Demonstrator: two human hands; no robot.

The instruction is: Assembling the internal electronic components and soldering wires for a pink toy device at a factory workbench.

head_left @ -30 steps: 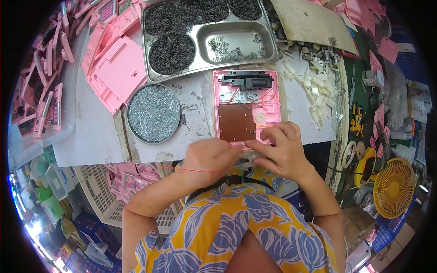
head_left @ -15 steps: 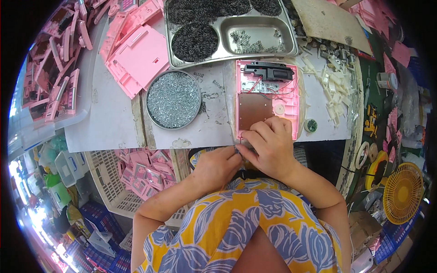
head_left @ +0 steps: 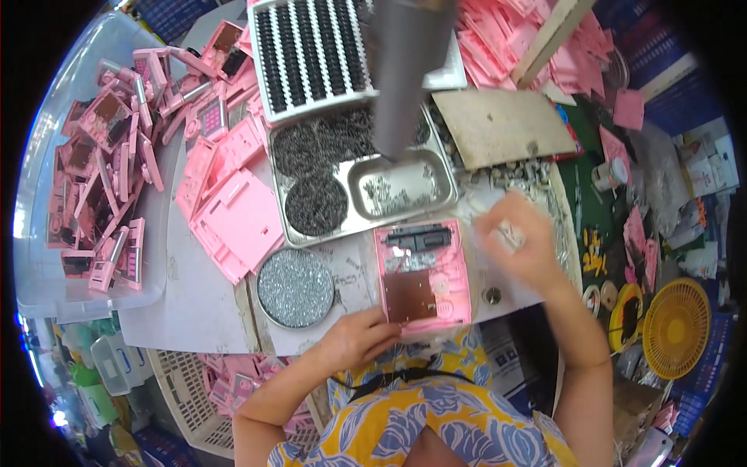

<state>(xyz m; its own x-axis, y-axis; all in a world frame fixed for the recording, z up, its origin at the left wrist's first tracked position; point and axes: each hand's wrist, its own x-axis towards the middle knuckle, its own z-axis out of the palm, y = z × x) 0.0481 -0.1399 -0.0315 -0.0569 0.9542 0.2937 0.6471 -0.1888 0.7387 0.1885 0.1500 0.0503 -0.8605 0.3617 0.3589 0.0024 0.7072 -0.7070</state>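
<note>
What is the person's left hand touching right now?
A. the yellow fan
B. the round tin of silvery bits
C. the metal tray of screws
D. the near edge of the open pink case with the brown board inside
D. The left hand rests on the near edge of the open pink case, beside its brown board, while the right hand is off to the right over a pile of small pale parts.
</note>
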